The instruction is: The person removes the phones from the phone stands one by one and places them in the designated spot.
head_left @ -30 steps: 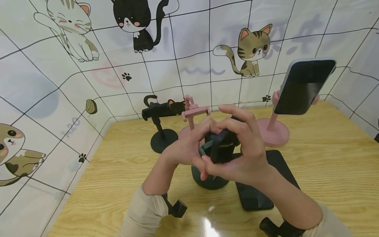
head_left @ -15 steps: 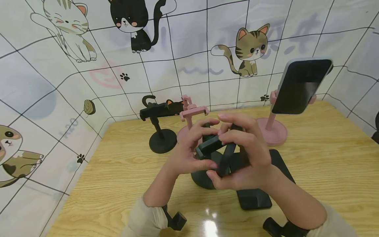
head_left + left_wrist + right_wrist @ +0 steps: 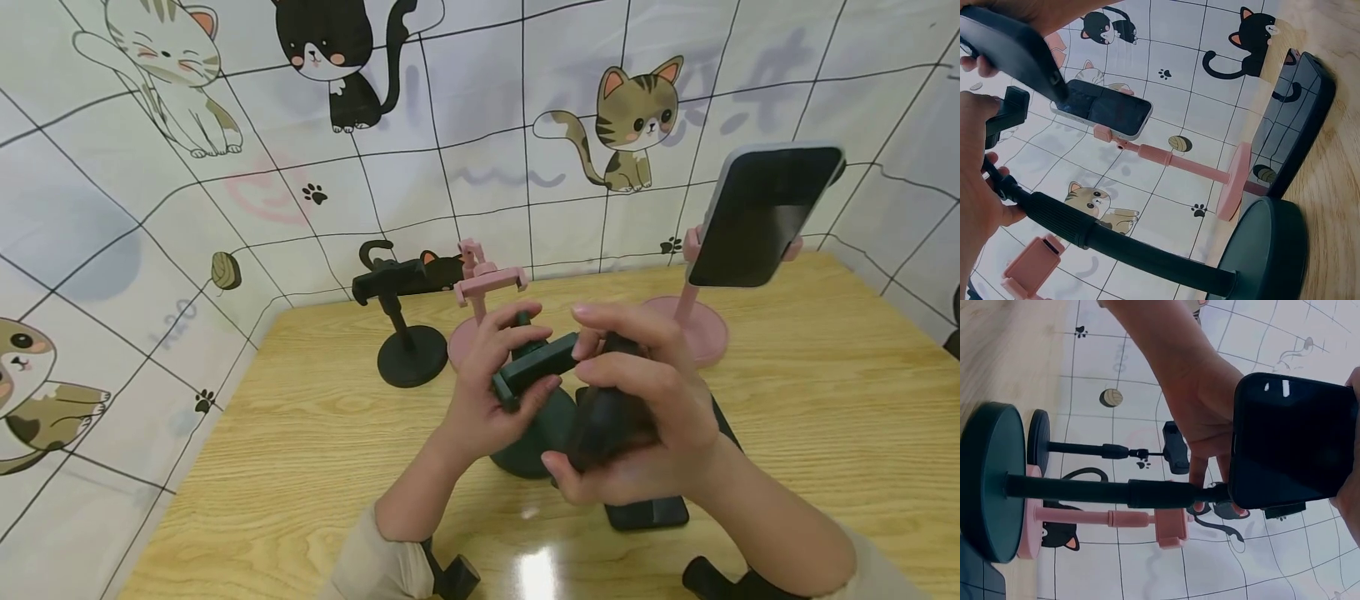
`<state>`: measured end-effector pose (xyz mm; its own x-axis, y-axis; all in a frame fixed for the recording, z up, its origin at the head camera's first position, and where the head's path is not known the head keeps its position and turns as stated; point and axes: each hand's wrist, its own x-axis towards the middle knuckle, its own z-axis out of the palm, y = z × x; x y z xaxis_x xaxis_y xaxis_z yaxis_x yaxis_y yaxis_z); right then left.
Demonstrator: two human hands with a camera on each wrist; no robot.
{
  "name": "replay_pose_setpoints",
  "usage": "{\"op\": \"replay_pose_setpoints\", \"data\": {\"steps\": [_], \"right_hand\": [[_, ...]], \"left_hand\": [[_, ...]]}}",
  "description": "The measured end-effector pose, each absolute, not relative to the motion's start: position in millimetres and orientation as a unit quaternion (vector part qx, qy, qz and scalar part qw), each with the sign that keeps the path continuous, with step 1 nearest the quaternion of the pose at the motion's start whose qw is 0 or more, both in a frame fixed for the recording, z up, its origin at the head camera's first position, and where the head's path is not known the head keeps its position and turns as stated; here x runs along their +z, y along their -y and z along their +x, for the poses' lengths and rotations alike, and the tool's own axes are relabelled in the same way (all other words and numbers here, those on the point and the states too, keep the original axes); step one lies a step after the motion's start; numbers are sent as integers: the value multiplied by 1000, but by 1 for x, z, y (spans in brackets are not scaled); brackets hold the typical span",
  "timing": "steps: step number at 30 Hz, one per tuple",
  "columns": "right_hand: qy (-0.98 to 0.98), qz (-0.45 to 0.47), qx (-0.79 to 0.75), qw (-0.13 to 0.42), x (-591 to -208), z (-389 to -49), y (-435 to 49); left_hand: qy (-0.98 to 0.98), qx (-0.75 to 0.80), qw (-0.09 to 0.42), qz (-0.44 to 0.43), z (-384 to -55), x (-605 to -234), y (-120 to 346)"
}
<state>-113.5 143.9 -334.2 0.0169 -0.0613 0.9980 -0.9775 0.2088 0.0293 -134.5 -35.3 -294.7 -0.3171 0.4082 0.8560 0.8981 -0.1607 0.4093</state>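
In the head view my left hand (image 3: pixel 480 400) grips the clamp head (image 3: pixel 536 367) of a dark green phone stand, thumb on the near side and fingers behind. Its round base (image 3: pixel 525 457) rests on the table, and the left wrist view shows the green stem (image 3: pixel 1129 253) rising from it. My right hand (image 3: pixel 667 417) holds a black smartphone (image 3: pixel 611 425) by its edges, just right of the clamp and tilted. In the right wrist view the phone's dark screen (image 3: pixel 1294 440) hides part of the clamp.
Behind stand a black phone stand (image 3: pixel 411 357) and a pink one (image 3: pixel 491 283). At the right, another pink stand (image 3: pixel 697 333) carries a phone (image 3: pixel 768 217). A second black phone (image 3: pixel 647 514) lies on the wooden table (image 3: pixel 300 467), partly under my right hand.
The phone in my right hand has come away from the green clamp, moving right and toward me. My left hand has stayed on the clamp, whose front now shows more.
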Motion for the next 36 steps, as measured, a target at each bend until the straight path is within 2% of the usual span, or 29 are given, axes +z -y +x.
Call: {"op": "replay_pose_setpoints", "data": {"steps": [2,6,11,18,24,36], "right_hand": [[570,456,420,539,-338,-114,-150],[586,427,408,554,-284,-87,-130],[659,359,378,542,-267,-72,-132],[814,283,334,382,-276,-62,-169],[918,151,272,246,-305,-59,-211],[969,14,224,106,-349,-70,-285]], "left_hand": [[610,-534,229,-539,-135,-295,36],[613,-529,229,-540,-134,-295,36],[609,-534,217,-544,-134,-294,36],[598,-542,205,-553,-134,-291,34],[584,-543,217,-562,-138,-284,29],[556,-551,255,-568,-166,-270,-2]]}}
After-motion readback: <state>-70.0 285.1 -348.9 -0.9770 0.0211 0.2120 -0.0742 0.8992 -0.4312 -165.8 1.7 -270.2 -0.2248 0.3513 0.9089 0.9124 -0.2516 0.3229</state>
